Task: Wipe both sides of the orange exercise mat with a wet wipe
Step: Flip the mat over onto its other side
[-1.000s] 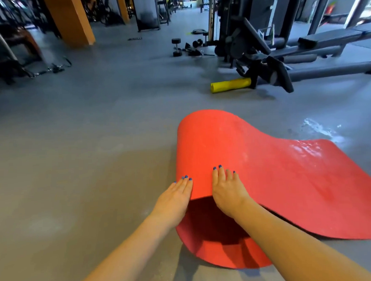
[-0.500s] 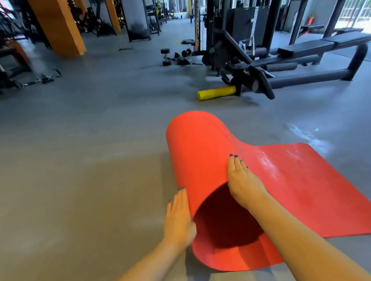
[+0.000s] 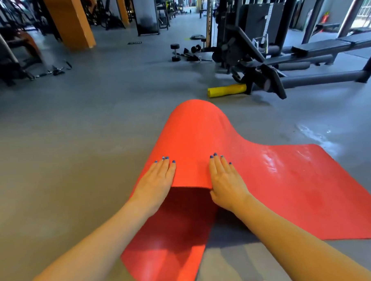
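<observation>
Head camera looks down on a grey gym floor (image 3: 79,157), smooth and a little shiny. At far left stand dark machines (image 3: 4,52) and an orange pillar (image 3: 68,20), with straps lying on the floor near them. Lower, the left hand (image 3: 154,182) lies flat, fingers straight and together, its grip holding nothing, pressing on the left edge of the orange exercise mat (image 3: 288,189). The mat lies on the floor in the middle and is folded over into a raised hump; its right part is flat and has wet shine. The right hand (image 3: 226,181) also presses flat on the fold, fingers straight. Behind are dumbbells (image 3: 175,52), a yellow roller (image 3: 227,90) and a black bench machine (image 3: 304,56); a wet patch (image 3: 314,132) marks the floor at right.
</observation>
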{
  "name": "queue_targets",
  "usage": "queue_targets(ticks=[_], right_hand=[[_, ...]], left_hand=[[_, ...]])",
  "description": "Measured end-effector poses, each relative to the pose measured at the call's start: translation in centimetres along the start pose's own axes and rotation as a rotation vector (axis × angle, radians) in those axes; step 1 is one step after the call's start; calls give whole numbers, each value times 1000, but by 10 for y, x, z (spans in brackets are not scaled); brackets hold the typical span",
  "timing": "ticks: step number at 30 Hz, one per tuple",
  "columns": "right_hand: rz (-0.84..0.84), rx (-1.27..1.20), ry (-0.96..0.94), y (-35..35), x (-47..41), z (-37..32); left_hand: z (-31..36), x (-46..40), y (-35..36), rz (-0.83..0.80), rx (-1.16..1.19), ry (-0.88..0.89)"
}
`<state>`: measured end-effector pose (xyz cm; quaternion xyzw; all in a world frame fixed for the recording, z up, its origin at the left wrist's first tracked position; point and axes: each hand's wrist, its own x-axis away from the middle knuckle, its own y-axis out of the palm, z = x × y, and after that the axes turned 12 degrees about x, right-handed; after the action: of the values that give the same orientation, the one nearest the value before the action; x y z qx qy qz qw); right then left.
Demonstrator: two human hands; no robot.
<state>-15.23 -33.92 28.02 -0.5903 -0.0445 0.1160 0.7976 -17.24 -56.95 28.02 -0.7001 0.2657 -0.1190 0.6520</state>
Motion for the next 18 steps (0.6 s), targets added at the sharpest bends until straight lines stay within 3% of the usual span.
queue_targets(ticks=[4,7,9,13,18], right_hand=[[-66,10,-65,-7,-8,-34],[-45,44,-111,-1,-15,-44],[-58,82,-142,4,-16,-46],[-101,98,-112,8,-14,-42],[-51,52,-217,5,-15,-63]], left_hand=[[-12,35,9,-97,36,45],[-31,57,15,-117,136,-139],[-40,73,23,-232,167,-236],[-48,97,40,-334,146,-307],[-32,88,44,-245,150,-224]])
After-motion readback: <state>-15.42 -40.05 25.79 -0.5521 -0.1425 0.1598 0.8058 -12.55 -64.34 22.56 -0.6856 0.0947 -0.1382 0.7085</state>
